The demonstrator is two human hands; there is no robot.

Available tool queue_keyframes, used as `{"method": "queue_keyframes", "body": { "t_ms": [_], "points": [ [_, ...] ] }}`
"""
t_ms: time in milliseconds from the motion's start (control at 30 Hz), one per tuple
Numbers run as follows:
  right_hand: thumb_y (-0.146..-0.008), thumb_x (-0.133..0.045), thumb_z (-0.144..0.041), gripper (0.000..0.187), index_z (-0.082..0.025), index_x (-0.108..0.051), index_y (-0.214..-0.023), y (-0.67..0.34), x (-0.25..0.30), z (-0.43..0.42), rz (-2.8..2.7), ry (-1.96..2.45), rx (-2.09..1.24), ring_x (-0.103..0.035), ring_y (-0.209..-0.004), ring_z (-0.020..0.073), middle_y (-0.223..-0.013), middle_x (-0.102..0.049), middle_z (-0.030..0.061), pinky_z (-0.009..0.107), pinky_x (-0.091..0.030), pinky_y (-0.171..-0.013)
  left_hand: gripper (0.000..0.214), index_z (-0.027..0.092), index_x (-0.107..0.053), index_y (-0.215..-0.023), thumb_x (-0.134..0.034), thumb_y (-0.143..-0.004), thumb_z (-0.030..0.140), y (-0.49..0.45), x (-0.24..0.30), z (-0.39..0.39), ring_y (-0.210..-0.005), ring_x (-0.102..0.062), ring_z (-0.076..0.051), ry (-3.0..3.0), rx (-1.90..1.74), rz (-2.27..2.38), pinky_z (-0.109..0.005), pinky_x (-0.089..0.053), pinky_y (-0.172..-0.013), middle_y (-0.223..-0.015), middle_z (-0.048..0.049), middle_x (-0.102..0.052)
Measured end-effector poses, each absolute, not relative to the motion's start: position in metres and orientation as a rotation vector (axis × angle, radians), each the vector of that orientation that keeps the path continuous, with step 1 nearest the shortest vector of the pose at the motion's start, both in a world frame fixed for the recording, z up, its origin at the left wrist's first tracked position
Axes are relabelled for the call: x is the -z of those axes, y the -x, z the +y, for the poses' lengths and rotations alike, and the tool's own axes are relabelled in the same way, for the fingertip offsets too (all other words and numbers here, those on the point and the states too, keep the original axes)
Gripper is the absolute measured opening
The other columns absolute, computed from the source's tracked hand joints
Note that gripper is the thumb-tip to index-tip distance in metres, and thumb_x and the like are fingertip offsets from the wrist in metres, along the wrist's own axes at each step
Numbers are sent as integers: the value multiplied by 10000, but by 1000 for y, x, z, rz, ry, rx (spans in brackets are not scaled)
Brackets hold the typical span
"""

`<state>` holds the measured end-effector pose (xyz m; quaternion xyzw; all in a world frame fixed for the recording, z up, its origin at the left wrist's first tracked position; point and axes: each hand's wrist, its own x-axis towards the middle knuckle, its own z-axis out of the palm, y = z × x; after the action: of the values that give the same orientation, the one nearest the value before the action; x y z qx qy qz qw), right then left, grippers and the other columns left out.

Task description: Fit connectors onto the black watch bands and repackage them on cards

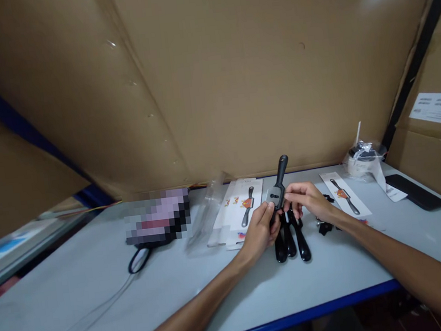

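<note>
Left hand grips a black two-handled tool (pixel 276 195) above the table (pixel 336 274)

The tool is just right of the middle of the frame, tilted, one handle pointing up and slightly right, its flat grey middle facing the camera. The left hand (pixel 260 227) is closed around its lower part, thumb pressed on the flat middle. The right hand (pixel 307 198) is at the tool's right edge with fingers bent and gathered together; whether they pinch the tool or some small part cannot be told.

Below the hands, black handles (pixel 303 246) lie side by side on the table, their rounded ends toward the bottom of the frame. Small black parts (pixel 325 227) lie under the right wrist, partly hidden by it.

Left of the hands is a stack of printed cards (pixel 254 196) showing a similar tool, with clear plastic (pixel 204 218) beside it. Another printed card (pixel 345 194) lies right of the right hand. Farther right are a plastic-wrapped item (pixel 361 163) and a flat dark object (pixel 417 192). At left centre lies a pixelated item (pixel 162 214) with a dark loop (pixel 139 261) at its lower end, and a pale cable (pixel 101 305) runs toward the lower left. Cardboard (pixel 234 79) fills the upper frame; a white label (pixel 434 107) is stuck on cardboard at the right.
</note>
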<state>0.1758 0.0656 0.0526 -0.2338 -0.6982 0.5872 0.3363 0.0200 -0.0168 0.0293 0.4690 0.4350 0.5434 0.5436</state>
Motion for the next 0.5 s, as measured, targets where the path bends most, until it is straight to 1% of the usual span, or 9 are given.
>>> {"method": "queue_keyframes", "body": {
  "t_ms": [100, 167, 233, 300, 333, 400, 467, 500],
  "points": [
    [-809, -655, -545, 368, -181, -608, -786, -177, -51, 70, -1833, 633, -1520, -570, -421, 101, -701, -696, 23, 213, -395, -396, 570, 206, -499, -807, -634, -773, 758, -19, -28, -16, -333, -262, -56, -1110, -1293, 1049, -165, -159, -295, -472, 106, -375],
    [-832, -613, -586, 400, -189, -606, -781, -178, -54, 73, -1792, 698, -1404, -534, -403, 102, -656, -671, 12, 225, -369, -388, 569, 205, -502, -810, -631, -772, 758, -19, -27, -15, -330, -259, -57, -1111, -1302, 1059, -168, -158, -292, -468, 108, -371],
    [-868, -577, -592, 430, -205, -574, -682, -179, -66, 68, -1712, 802, -1118, -477, -403, 104, -554, -592, -10, 243, -355, -410, 568, 203, -505, -810, -630, -771, 756, -20, -27, -14, -330, -254, -57, -1109, -1307, 1061, -170, -160, -291, -467, 108, -373],
    [-898, -589, -537, 483, -223, -498, -543, -184, -86, 49, -1633, 851, -777, -445, -451, 122, -474, -483, -14, 272, -376, -472, 570, 203, -505, -807, -627, -769, 758, -21, -28, -15, -334, -254, -57, -1103, -1316, 1056, -171, -166, -292, -469, 105, -381],
    [-901, -610, -491, 485, -229, -482, -512, -188, -97, 33, -1603, 825, -676, -451, -483, 139, -478, -470, -5, 295, -394, -508, 571, 202, -505, -804, -625, -770, 760, -21, -29, -15, -337, -255, -56, -1102, -1324, 1049, -171, -170, -295, -469, 104, -383],
    [-915, -608, -406, 436, -246, -502, -524, -202, -114, -10, -1538, 670, -667, -481, -540, 175, -552, -510, 28, 340, -419, -540, 571, 202, -504, -801, -623, -772, 759, -22, -31, -15, -344, -255, -55, -1100, -1340, 1033, -169, -178, -303, -470, 104, -379],
    [-925, -559, -427, 390, -294, -549, -558, -227, -120, -58, -1602, 586, -760, -518, -548, 221, -555, -496, 52, 385, -434, -520, 566, 202, -505, -804, -630, -772, 754, -22, -32, -16, -348, -254, -55, -1091, -1346, 1017, -168, -185, -310, -472, 105, -379],
    [-898, -548, -465, 320, -347, -600, -605, -243, -118, -81, -1728, 561, -794, -547, -562, 251, -553, -492, 62, 398, -428, -486, 566, 203, -505, -806, -637, -767, 752, -22, -33, -16, -348, -254, -55, -1085, -1349, 1013, -168, -186, -310, -472, 105, -380]
  ]
}}
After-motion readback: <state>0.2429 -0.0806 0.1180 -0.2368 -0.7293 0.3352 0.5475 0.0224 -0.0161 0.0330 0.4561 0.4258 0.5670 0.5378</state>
